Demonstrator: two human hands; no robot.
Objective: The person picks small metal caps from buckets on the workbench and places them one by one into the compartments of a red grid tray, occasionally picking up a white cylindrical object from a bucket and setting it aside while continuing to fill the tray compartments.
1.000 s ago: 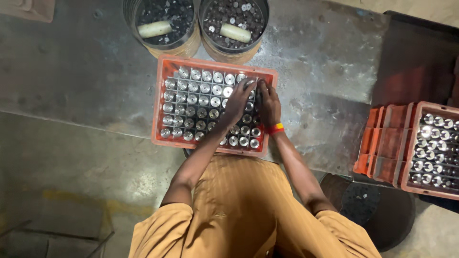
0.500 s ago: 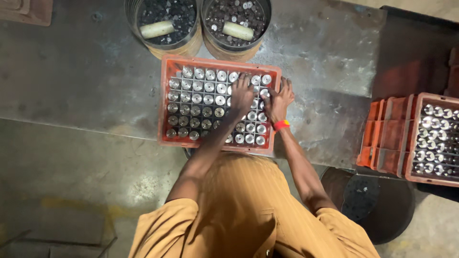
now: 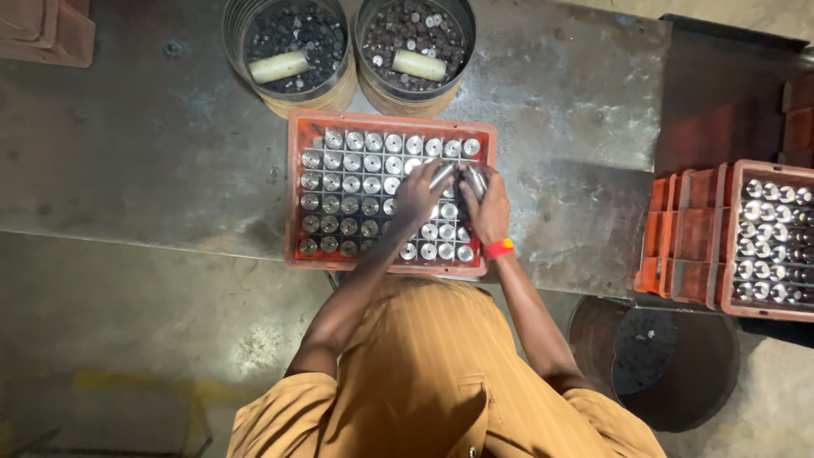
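Nearest to me, the person in the tan striped shirt [image 3: 424, 373] is leaning over the tabletop [image 3: 170, 170], both arms reaching forward into the orange crate [image 3: 292, 195]. The left hand [image 3: 418, 197] is closing around a shiny metal cylinder [image 3: 441, 176], lifted slantwise just above the rows, and the right hand [image 3: 487, 208], with an orange band [image 3: 498, 248] at the wrist, is gripping a second cylinder [image 3: 476, 180] beside it; the two pieces are nearly touching over the right half of the crate. To my eye, this handling is going best if each piece is being held by its sides, kept clear of its neighbours, and guided squarely into a cell so it is not knocking the ones standing around it. The rest of the crate is standing full of upright cylinders in tidy rows. To the near right, a dark round bin [image 3: 657, 360] is sitting below the tabletop edge, and beyond it another orange crate [image 3: 736, 242] of the same parts is resting beside stacked empty ones [image 3: 678, 246]. The tabletop itself is looking like worn, stained grey metal. At the far edge, two round buckets are standing side by side, the left bucket [image 3: 288, 51] and the right bucket [image 3: 415, 51], each holding dark small parts with a pale cylinder lying on top.
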